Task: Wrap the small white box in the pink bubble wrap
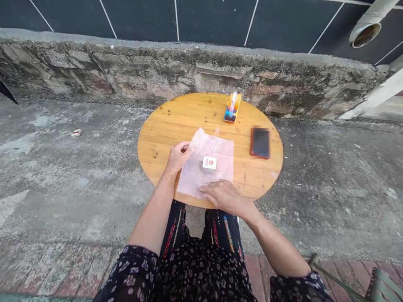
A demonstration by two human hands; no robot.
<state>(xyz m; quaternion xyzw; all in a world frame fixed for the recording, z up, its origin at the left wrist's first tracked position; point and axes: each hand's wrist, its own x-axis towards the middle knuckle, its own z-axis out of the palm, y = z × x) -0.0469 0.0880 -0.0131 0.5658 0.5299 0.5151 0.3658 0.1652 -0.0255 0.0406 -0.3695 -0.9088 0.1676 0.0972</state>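
A pale pink sheet of bubble wrap (217, 149) lies spread on the round wooden table (157, 138), its far left corner slightly raised. On the middle of it stands a small white box (209, 163) with a red mark on top. My left hand (179, 157) is at the sheet's left edge, thumb over it and fingers curled, pinching the edge. Across the sheet's near edge rests my right hand (223, 193), its fingers stretched out and lying flat just in front of the box.
A yellow and blue tape dispenser (232, 108) with a roll of tape stands at the table's far side. To the right lies a dark, blurred-out rectangular object (260, 142) with a reddish-brown edge. Beyond the table runs a low stone wall (132, 75).
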